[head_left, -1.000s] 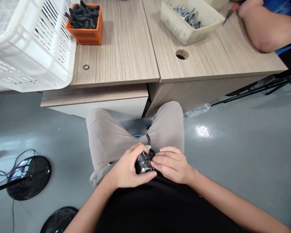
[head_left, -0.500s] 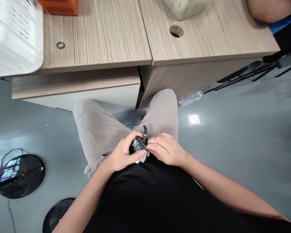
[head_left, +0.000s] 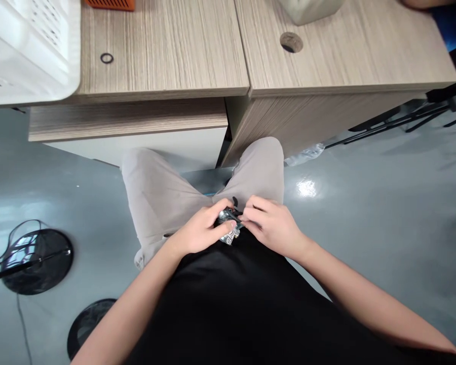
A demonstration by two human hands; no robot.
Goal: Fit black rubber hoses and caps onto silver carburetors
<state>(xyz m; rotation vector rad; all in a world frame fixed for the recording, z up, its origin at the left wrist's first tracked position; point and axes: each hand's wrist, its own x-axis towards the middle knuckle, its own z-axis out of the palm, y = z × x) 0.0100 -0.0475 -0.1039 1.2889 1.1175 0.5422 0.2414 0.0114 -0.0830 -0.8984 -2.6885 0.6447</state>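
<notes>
A small silver metal carburetor (head_left: 230, 236) with black fittings is held low over my lap, close against my black shirt. My left hand (head_left: 200, 229) wraps round it from the left, thumb across the near side and fingers over the far side. A thin black rubber hose (head_left: 232, 216) runs along the top of the carburetor. At its right end, my right hand (head_left: 272, 224) is closed, thumb and fingertips pinching the hose. The exact spot of the pinch is partly hidden by the fingers. A short black tube end (head_left: 235, 201) sticks up beyond them.
On the wood-grain desk (head_left: 175, 50) ahead lie a black rubber ring (head_left: 107, 58), a white plastic basket (head_left: 61, 61) and an orange basket (head_left: 114, 4). A pale container (head_left: 311, 10) stands behind a round desk hole (head_left: 291, 42). Black round stand bases (head_left: 41, 263) occupy the floor at left.
The view has shifted slightly, so the desk sits higher and further right. My right hand has tilted up a little at the hose. Both hands keep their hold.
</notes>
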